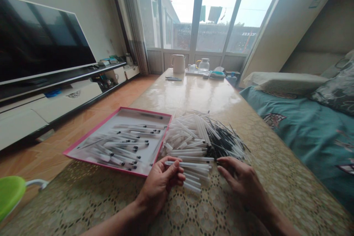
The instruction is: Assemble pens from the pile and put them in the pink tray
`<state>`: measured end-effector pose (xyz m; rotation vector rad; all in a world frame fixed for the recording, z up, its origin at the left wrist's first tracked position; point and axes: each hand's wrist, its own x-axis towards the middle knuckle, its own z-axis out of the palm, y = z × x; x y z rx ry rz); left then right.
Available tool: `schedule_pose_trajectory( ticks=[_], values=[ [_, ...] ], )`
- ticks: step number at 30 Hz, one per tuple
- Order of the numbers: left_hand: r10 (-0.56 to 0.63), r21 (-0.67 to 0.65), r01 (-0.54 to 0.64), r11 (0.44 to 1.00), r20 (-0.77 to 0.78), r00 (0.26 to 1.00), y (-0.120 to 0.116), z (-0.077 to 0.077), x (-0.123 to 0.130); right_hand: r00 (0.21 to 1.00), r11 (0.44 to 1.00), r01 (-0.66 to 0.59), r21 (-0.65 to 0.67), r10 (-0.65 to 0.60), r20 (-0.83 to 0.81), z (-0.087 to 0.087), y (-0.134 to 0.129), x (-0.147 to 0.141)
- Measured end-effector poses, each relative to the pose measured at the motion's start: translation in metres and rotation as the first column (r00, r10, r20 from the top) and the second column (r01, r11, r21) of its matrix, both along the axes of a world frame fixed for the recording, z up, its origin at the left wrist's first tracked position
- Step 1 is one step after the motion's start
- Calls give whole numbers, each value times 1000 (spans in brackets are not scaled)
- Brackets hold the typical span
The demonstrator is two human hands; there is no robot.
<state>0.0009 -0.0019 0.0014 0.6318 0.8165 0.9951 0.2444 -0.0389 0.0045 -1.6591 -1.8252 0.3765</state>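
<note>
My left hand [164, 177] is closed in a pinch, thumb against fingers, on a white pen barrel [169, 163]. Beneath and beside it lie several loose white barrels [193, 182]. My right hand [240, 177] has its thumb and forefinger curled close together. A small dark bit shows at those fingertips, too small to name. Just beyond that hand is a heap of thin black-and-white pen refills [225, 140]. A pile of white barrels [182, 132] adjoins the refills on the left.
A pink-rimmed shallow box [120, 109] at the left holds many pens with black ends. At the table's far end stand a light-coloured jug [178, 63], a glass pitcher [204, 65] and a tissue pack [218, 73]. A green stool [11, 195] is beside the table, lower left.
</note>
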Motion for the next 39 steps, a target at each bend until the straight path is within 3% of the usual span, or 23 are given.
schedule_pose_trajectory(
  ticks=[4,9,13,15,17,19,21,23,26,29,33,36,39],
  values=[
    [-10,8,10,1000,4,1000,0,2,1,992,992,-92,91,99,-74,1,0,-4],
    [-50,29,50,998,-4,999,-1,2,1,973,982,-185,26,187,-139,8,-4,-20],
    [-50,27,50,998,8,999,-1,3,0,970,988,-156,-12,151,-188,13,-5,-17],
    [-26,20,26,999,27,999,-1,5,-1,963,999,-47,-18,40,-266,13,-4,-4],
    [4,6,-5,1000,39,999,-1,7,-1,907,989,149,-3,-138,-398,9,-1,14],
    [25,-11,-25,1000,35,999,-2,9,0,796,925,377,47,-297,-527,4,2,31],
    [36,-18,-36,999,22,999,-3,12,0,706,819,561,119,-398,-586,1,5,43],
    [37,-6,-37,999,24,999,-4,13,1,681,742,651,161,-477,-555,-1,7,47],
    [44,26,-45,999,37,998,-5,16,2,720,721,665,193,-550,-423,1,7,40],
    [57,62,-57,996,0,998,-7,18,3,792,752,606,260,-541,-282,1,8,28],
    [28,182,-13,983,-80,996,-10,18,4,892,826,435,359,-450,-43,-5,12,15],
    [-35,276,74,958,-144,989,-16,15,5,902,866,373,334,-423,90,-7,14,9],
    [-121,318,192,928,-230,966,-25,19,6,900,868,372,329,-424,101,-7,11,9]
  ],
)
